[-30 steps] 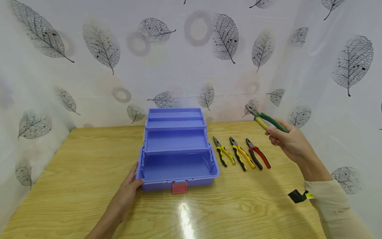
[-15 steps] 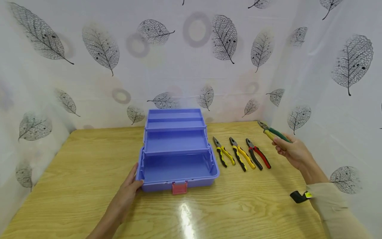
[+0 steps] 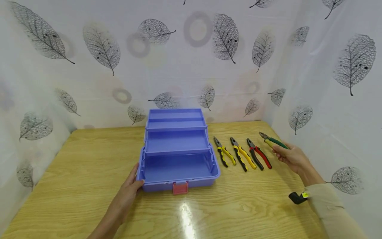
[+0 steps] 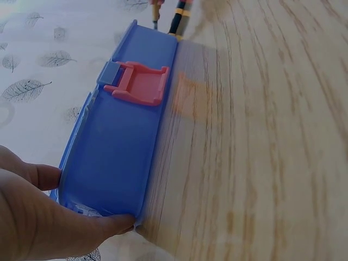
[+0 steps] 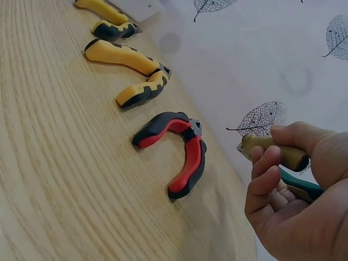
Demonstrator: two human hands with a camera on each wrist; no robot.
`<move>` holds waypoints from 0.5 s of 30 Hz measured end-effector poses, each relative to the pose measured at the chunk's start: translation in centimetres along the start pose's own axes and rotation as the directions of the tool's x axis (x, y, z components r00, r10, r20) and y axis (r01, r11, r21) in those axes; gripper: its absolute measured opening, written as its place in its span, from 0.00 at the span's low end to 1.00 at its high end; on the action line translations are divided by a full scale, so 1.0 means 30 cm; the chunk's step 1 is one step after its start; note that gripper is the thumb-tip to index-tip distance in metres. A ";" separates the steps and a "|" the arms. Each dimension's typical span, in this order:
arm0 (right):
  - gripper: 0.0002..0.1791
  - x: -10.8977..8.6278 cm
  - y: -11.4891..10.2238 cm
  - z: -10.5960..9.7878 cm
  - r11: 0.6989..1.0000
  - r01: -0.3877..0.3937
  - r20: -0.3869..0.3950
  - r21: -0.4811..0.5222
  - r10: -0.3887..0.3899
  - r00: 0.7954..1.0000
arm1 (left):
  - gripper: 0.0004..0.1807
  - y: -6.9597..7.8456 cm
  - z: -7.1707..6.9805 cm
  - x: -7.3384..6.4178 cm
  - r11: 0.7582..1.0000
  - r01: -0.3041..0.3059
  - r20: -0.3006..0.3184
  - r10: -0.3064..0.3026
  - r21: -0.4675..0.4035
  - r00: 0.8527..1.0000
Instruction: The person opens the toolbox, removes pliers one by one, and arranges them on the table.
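Note:
A purple toolbox (image 3: 180, 186) stands unfolded on the table, with stepped trays (image 3: 176, 141) behind its deep front compartment. My left hand (image 3: 126, 192) grips its front left corner, thumb at the front and fingers along the side; the left wrist view shows the thumb (image 4: 111, 225) at the lower edge. At the right, my right hand (image 3: 293, 159) holds pliers with one green and one yellow handle (image 3: 278, 142), the metal head pointing back and left. Beside it lie red-and-black pliers (image 3: 259, 154), yellow-and-black pliers (image 3: 243, 153) and yellow-and-black long-nose pliers (image 3: 224, 151), side by side.
A pink latch (image 3: 180, 188) hangs at the toolbox's front. The wooden table (image 3: 86, 172) ends at a leaf-print curtain (image 3: 176, 66) behind and on both sides. A black strap end (image 3: 297, 198) dangles from the right sleeve (image 3: 331, 202).
My right hand has lowered the green-and-yellow pliers toward the table, at the right of the red-and-black pliers. The left hand and the toolbox have stayed in place.

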State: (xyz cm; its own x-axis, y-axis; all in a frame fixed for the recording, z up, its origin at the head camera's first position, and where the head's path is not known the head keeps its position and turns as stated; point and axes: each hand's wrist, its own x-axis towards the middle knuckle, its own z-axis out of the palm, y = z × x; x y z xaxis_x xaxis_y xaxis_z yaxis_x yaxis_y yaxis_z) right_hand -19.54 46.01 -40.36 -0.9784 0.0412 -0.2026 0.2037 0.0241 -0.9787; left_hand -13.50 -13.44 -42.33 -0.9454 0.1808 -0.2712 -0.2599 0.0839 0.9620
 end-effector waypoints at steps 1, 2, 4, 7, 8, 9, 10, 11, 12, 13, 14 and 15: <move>0.21 0.001 0.004 -0.002 1.000 -0.006 -0.002 0.000 0.006 1.000 | 0.41 0.000 0.000 0.000 1.000 -0.003 0.001 0.003 -0.001 1.000; 0.20 0.001 0.009 -0.003 1.000 -0.013 -0.004 -0.002 0.013 1.000 | 0.41 0.000 0.000 0.000 1.000 -0.004 0.001 0.004 -0.002 1.000; 0.17 0.002 0.018 -0.007 1.000 -0.023 -0.010 -0.013 0.023 1.000 | 0.40 0.001 0.000 -0.001 1.000 -0.004 0.000 0.004 -0.002 1.000; 0.13 0.006 0.032 -0.014 0.999 -0.039 -0.015 -0.031 0.039 0.999 | 0.40 0.001 0.000 -0.001 1.000 -0.002 -0.001 0.002 -0.002 1.000; 0.13 0.008 0.037 -0.017 0.998 -0.046 -0.016 -0.044 0.045 0.999 | 0.40 0.001 0.000 -0.001 1.000 -0.003 0.000 0.003 -0.002 1.000; 0.13 0.010 0.043 -0.020 0.997 -0.051 -0.017 -0.053 0.050 0.999 | 0.40 0.001 0.000 -0.002 1.000 -0.003 0.001 0.003 -0.003 1.000; 0.13 0.012 0.047 -0.023 0.996 -0.058 -0.016 -0.063 0.057 0.998 | 0.40 0.001 0.000 -0.002 1.000 -0.001 0.002 0.001 -0.004 1.000; 0.13 0.014 0.051 -0.026 0.995 -0.064 -0.015 -0.073 0.063 0.998 | 0.40 0.001 0.000 -0.003 1.000 0.001 0.004 -0.001 -0.003 1.000; 0.13 0.016 0.054 -0.028 0.994 -0.070 -0.011 -0.086 0.070 0.998 | 0.40 0.002 -0.001 -0.003 1.000 0.003 0.005 -0.003 -0.002 1.000; 0.14 0.017 0.055 -0.030 0.992 -0.076 -0.008 -0.098 0.076 0.997 | 0.40 0.002 -0.001 -0.004 1.000 0.005 0.006 -0.005 0.000 1.000; 0.16 0.017 0.055 -0.031 0.991 -0.082 -0.002 -0.109 0.082 0.997 | 0.40 0.003 -0.002 -0.005 1.000 0.010 0.007 -0.010 0.001 1.000; 0.18 0.018 0.054 -0.031 0.989 -0.087 0.001 -0.117 0.088 0.996 | 0.40 0.003 -0.002 -0.006 1.000 0.015 0.008 -0.015 0.003 1.000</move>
State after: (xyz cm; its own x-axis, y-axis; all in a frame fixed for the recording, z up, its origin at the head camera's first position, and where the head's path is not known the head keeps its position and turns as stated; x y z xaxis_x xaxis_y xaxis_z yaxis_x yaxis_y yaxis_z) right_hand -19.69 47.02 -42.03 -0.9567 0.0427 -0.2881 0.2912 0.1371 -0.9468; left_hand -13.38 -13.53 -42.18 -0.9399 0.1872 -0.2855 -0.2731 0.0896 0.9578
